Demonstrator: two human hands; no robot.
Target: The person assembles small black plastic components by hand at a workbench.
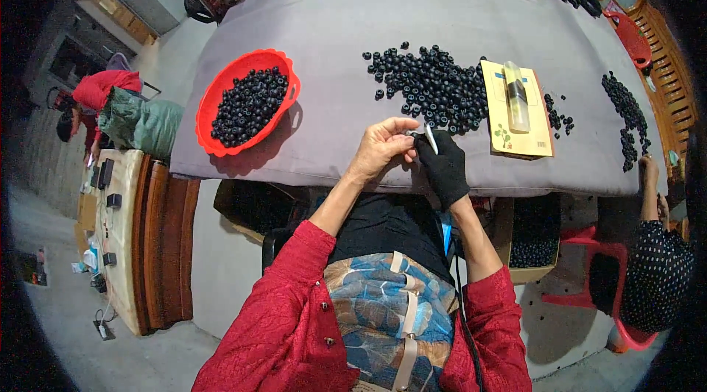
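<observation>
Both my hands meet over the table's near edge, just in front of a pile of small round black parts with holes (pixel 434 86). My bare left hand (pixel 384 147) is closed in a pinch; whatever its fingertips hold is too small and hidden to make out. My right hand (pixel 444 171) wears a black glove and is closed around a slim white pointed tool (pixel 431 140), whose exact kind I cannot tell. The tool's tip points up, close to my left fingertips. To the left stands a red scalloped bowl (pixel 204 116) holding many of the same black parts.
A yellow booklet (pixel 508 138) with a clear tube (pixel 518 101) on it lies right of the pile. The grey-covered table (pixel 324 39) bears other piles. People work at the far left and right edge; another person bends by a bench. A box of black parts (pixel 534 273) stands below.
</observation>
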